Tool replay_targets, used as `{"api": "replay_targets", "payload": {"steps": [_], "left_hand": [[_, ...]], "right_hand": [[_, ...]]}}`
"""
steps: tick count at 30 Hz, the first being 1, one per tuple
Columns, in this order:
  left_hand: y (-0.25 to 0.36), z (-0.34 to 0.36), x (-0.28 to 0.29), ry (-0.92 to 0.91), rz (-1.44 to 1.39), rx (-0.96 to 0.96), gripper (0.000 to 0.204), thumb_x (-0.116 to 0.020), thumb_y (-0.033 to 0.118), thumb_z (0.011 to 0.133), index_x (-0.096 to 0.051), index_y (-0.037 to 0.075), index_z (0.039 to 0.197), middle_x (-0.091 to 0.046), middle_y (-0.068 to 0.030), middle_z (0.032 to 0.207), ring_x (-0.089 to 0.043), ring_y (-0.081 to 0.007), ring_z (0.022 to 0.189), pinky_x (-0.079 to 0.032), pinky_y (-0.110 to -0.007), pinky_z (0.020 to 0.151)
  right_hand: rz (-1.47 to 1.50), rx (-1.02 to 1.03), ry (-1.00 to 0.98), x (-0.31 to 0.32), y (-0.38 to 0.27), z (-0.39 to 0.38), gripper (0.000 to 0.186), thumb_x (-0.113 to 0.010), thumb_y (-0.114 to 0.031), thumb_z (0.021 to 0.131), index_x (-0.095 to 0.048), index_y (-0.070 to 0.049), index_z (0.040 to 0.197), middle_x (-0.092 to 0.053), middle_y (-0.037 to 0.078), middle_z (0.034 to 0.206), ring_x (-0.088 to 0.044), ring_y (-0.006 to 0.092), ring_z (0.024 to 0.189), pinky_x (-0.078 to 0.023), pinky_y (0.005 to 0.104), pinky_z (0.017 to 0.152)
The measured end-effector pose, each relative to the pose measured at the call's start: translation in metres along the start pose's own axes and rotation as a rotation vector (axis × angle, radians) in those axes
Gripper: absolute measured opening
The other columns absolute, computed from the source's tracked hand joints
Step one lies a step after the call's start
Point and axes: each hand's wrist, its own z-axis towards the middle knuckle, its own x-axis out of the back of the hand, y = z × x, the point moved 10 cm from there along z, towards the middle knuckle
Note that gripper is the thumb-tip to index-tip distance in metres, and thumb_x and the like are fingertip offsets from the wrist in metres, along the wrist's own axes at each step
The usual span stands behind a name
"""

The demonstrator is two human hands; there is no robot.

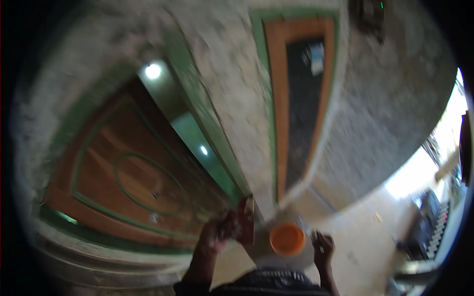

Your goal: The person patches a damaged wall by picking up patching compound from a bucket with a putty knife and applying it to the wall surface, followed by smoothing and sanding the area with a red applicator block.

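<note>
My left hand (220, 231) is closed round a dark red, flat, rectangular piece (245, 222) with a pale upper edge; blur hides its exact kind. Whitish smears show on the fingers. To the right, my right hand (323, 245) has its fingers curled together, and I cannot make out what is in them. Between the hands, lower down, an orange tub (287, 239) with a round rim stands on the floor. Neither hand appears to touch it.
A partly open brown door (143, 182) with green trim stands at left. Ahead, rough grey plaster (222, 64) surrounds a wooden-framed dark panel (303, 103) with green edging. The pale floor (355, 237) runs right toward a dark bulky object (422, 222) near a bright opening.
</note>
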Motion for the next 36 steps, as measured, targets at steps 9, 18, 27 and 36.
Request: {"api": "replay_targets", "payload": {"steps": [9,18,27,36], "left_hand": [[0.195,-0.162,-0.047,-0.055,-0.291,-1.115,0.026,-0.044,0.007,0.091,-0.047,-0.011,0.109,-0.06,-0.0147,0.094,-0.058,-0.0198,0.074,-0.052,-0.027,0.067],[0.258,-0.302,-0.124,0.012,0.114,-1.951,0.029,-0.055,0.014,0.087,-0.05,-0.003,0.11,-0.057,-0.0135,0.108,-0.056,-0.024,0.098,-0.046,-0.038,0.088],[0.283,-0.272,-0.345,0.115,1.053,-1.917,0.025,-0.051,0.007,0.088,-0.056,-0.006,0.109,-0.061,-0.0083,0.094,-0.059,-0.0143,0.085,-0.046,-0.025,0.077],[0.259,-0.21,-0.527,0.473,2.082,-2.658,0.045,-0.046,-0.006,0.076,-0.049,-0.006,0.121,-0.058,-0.0236,0.11,-0.056,-0.0377,0.102,-0.044,-0.037,0.091]], "right_hand": [[0.299,0.054,-0.058,-0.032,0.03,-0.006,0.031,-0.061,-0.002,0.082,-0.059,0.003,0.112,-0.054,0.006,0.083,-0.052,0.0156,0.076,-0.044,0.0283,0.065],[0.649,0.07,-0.106,-0.036,0.028,0.01,0.032,-0.059,-0.006,0.084,-0.058,0.002,0.115,-0.053,0.006,0.086,-0.052,0.0151,0.076,-0.043,0.0271,0.065],[0.743,-0.038,-0.156,-0.048,0.03,0.016,0.033,-0.059,-0.007,0.084,-0.057,0.003,0.116,-0.053,0.007,0.084,-0.052,0.0152,0.075,-0.042,0.0272,0.063],[0.827,-0.103,-0.207,-0.059,0.032,0.016,0.034,-0.059,-0.009,0.085,-0.056,0.003,0.116,-0.053,0.007,0.083,-0.051,0.0153,0.074,-0.042,0.0273,0.062]]}}
